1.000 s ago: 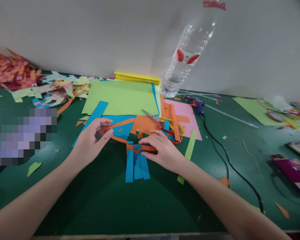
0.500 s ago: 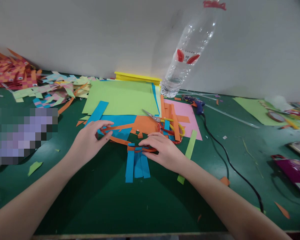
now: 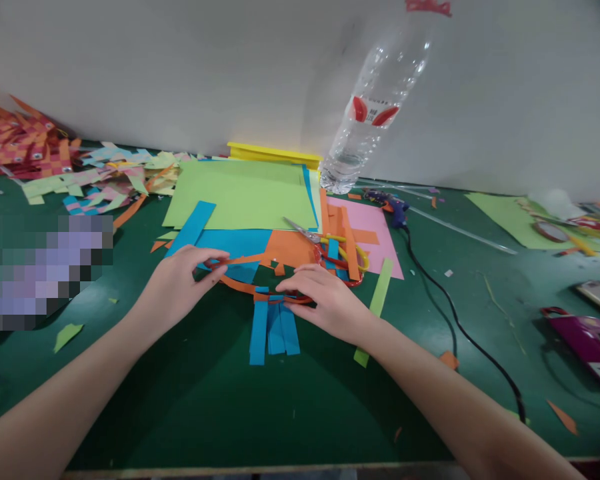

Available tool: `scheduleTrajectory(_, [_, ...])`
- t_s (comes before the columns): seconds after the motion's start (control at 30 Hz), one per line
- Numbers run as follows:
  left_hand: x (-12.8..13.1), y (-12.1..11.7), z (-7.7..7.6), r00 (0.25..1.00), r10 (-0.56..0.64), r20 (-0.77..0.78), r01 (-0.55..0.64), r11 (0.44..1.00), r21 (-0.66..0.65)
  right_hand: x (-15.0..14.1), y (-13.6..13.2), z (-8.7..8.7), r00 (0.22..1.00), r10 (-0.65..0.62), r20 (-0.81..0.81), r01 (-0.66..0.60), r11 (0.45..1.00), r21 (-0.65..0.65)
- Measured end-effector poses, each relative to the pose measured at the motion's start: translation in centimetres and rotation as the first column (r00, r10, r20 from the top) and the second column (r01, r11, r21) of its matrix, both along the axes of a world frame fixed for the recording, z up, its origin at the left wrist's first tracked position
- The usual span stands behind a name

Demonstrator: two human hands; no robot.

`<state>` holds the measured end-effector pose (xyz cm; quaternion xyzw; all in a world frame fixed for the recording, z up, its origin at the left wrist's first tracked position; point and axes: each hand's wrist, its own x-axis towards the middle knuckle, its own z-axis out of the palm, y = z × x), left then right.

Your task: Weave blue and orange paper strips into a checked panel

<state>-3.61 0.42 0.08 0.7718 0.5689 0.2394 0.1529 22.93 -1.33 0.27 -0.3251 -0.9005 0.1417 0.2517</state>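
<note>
My left hand pinches an orange paper strip between thumb and fingertips, left of the middle. A second orange strip runs from below that hand toward several blue paper strips, which hang side by side toward me. Orange paper crosses the blue strips near their top ends. My right hand is closed on the right end of this woven piece, thumb below and fingers above. Behind my hands lie blue paper, orange paper and scissors with red and yellow handles.
Green paper sheets lie at the back, beside a leaning clear bottle. A glue gun trails a black cord on the right, near a purple object. Woven paper pieces are heaped back left. A blurred-out item lies left.
My left thumb and fingertips have closed together on the orange strip, whose free part has shifted slightly. My right hand stays at the blue strips.
</note>
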Motion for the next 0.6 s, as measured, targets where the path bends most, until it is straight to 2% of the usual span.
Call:
scheduleTrajectory(0.3, [0.17,-0.09,0.3,0.995,-0.016,0.095,0.031,0.987,-0.156,0.07,0.12,-0.15,1.0,0.008,0.013,-0.008,1.0,0.003])
scheduleTrajectory(0.6, [0.13,-0.12,0.35,0.989,-0.055,0.138,0.068,0.994,-0.088,0.06,0.11,-0.03,1.0,0.019,0.014,-0.019,1.0,0.007])
